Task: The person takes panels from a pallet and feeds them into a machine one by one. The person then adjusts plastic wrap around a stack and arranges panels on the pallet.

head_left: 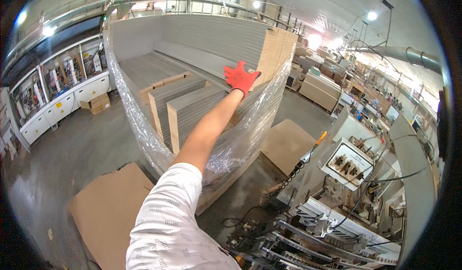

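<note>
My left hand [240, 79], in a red glove, reaches far forward over a large stack of grey boards [211, 36]. Its fingers are spread and it appears to rest at the near end of the tall rear pile, by the tan board ends [274, 51]. Nothing shows in its grasp. Below the forearm stand shorter piles of narrow grey boards [197, 96] with tan ends. Clear plastic film [240, 149] hangs loosely around the sides of the stack. My right hand is out of sight.
Machinery with metal rails [308, 241] and a control box [349, 164] stands at the near right. Brown sheets [110, 212] lie on the floor. White machine cabinets [67, 101] and a cardboard box [98, 104] are at the left. More board stacks [320, 89] stand far right.
</note>
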`<action>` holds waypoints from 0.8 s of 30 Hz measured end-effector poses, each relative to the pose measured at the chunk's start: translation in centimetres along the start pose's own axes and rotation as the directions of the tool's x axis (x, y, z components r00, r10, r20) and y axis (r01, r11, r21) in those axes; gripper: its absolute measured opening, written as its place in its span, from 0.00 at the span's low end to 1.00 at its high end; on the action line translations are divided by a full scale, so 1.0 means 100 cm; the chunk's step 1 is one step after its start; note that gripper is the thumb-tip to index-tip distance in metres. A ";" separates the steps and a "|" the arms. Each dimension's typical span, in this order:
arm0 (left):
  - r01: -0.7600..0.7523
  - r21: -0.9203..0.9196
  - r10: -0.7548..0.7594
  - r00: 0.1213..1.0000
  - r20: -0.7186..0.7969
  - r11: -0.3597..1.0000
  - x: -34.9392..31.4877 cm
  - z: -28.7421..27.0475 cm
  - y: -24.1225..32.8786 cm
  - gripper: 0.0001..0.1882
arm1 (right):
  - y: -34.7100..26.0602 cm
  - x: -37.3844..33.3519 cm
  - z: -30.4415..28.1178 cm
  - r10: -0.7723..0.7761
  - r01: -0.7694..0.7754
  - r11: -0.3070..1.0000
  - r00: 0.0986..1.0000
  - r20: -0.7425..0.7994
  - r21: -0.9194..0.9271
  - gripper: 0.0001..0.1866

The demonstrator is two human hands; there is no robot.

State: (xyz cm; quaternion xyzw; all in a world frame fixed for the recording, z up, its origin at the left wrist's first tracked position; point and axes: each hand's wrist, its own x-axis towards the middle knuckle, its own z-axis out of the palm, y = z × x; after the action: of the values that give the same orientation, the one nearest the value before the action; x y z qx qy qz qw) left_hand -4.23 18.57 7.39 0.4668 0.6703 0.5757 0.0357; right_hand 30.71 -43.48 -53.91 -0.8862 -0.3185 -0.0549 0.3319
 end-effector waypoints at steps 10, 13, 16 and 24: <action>-0.147 -0.302 0.056 0.955 -0.292 0.942 0.026 0.041 -0.017 0.35 | -0.014 0.007 0.000 -0.070 0.066 0.997 0.995 0.077 0.051 0.19; -0.164 -0.772 -0.192 0.918 -0.348 0.614 0.035 0.044 -0.011 0.32 | -0.014 0.006 0.000 -0.084 0.078 0.995 0.991 0.103 0.064 0.19; 0.098 -0.969 -0.482 0.853 0.200 -0.229 0.043 0.017 -0.007 0.27 | -0.011 0.004 0.001 -0.088 0.077 0.994 0.986 0.141 0.079 0.20; 0.072 -0.954 0.160 0.980 0.122 0.291 -0.058 -0.075 -0.014 0.24 | -0.078 0.009 -0.024 -0.259 0.186 0.950 0.917 0.302 0.251 0.22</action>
State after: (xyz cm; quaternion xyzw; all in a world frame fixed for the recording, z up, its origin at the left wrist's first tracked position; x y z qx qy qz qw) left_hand -6.17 9.33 5.90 0.4254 0.1758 0.8135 0.3554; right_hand 26.96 -40.03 -47.43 -0.7988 -0.4730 0.0922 0.3602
